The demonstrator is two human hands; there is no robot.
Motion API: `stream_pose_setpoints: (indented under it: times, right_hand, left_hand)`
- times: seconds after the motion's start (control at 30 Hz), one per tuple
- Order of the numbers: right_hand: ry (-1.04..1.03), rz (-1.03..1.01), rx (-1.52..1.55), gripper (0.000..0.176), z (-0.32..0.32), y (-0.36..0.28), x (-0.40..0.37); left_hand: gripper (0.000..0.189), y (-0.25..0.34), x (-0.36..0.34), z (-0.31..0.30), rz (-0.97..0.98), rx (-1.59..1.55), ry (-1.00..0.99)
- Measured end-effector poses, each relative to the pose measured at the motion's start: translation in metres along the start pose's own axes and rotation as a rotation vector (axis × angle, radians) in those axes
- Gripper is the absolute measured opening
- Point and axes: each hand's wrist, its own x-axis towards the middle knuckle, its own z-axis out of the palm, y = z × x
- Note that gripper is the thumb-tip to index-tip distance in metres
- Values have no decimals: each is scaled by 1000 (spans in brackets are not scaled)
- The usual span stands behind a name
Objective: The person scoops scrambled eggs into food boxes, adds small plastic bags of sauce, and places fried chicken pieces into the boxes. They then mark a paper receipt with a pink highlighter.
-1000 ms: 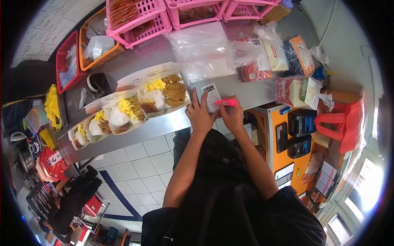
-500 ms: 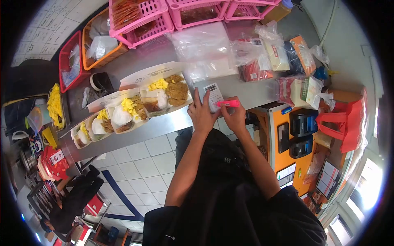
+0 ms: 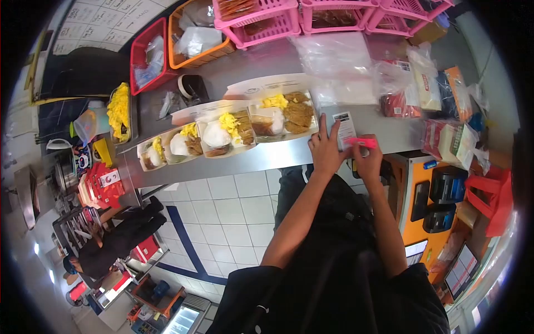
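Observation:
My left hand point(image 3: 325, 151) lies flat on the steel counter with its fingers stretched out, at the left edge of a white printed slip point(image 3: 344, 124). In my right hand point(image 3: 367, 160), closed fingers grip a pink highlighter point(image 3: 364, 142) over the slip's lower end. The highlighter's tip is too small to make out. Just left of my hands stands an open meal box point(image 3: 280, 118) with rice, yellow shredded egg and breaded fried pieces. A second meal box point(image 3: 223, 133) and smaller ones continue the row leftward.
Pink baskets point(image 3: 331, 21), an orange basket point(image 3: 201, 44) and a red basket point(image 3: 150, 64) line the back. Clear plastic bags point(image 3: 339, 64) lie beyond the slip. Card machines point(image 3: 448, 185) sit on an orange table at right. Another person point(image 3: 117, 239) in dark clothes is at lower left.
The view has swung left, so the whole scene sits further right. Both hands stay at the slip, and the right still holds the highlighter.

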Motion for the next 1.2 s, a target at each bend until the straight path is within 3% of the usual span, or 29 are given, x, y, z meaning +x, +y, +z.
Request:
stream_pose_setpoints:
  times: [0.07, 0.2, 0.3, 0.37, 0.43, 0.57, 0.63, 0.67, 0.73, 0.83, 1.07, 1.2]
  right_hand:
    - [122, 180, 196, 15, -2, 9, 0]
    - [13, -16, 0, 16, -6, 8, -3]
    - [12, 99, 17, 15, -12, -5, 1]
    - [39, 52, -57, 13, -19, 8, 2]
    - [89, 237, 152, 15, -20, 10, 5]
    - [251, 190, 326, 14, -28, 6, 16]
    - [-72, 272, 168, 23, -41, -1, 31]
    - [-67, 271, 167, 23, -41, 2, 38]
    - [-529, 166, -148, 34, -38, 4, 52]
    - [-542, 39, -349, 44, -17, 17, 56]
    - [-411, 69, -273, 59, -8, 3, 47]
    - [-432, 167, -222, 62, 7, 2, 51]
  left_hand:
    - [94, 5, -1, 2, 11, -38, 1]
    - [90, 2, -1, 8, 34, 9, 30]
    - [90, 2, -1, 9, 49, -19, 67]
    - [91, 5, -2, 4, 28, -69, 10]
    - [91, 8, 0, 0, 13, -71, -4]
    - [92, 9, 0, -1, 10, -41, -34]
    - [98, 3, -1, 9, 27, 4, -1]
    - [104, 6, 0, 7, 41, 49, 33]
    - [111, 9, -1, 1, 28, 29, -16]
    - [122, 9, 0, -6, 15, -1, -83]
    - [133, -5, -5, -11, 100, -91, -108]
    - [122, -55, -8, -14, 208, -338, -247]
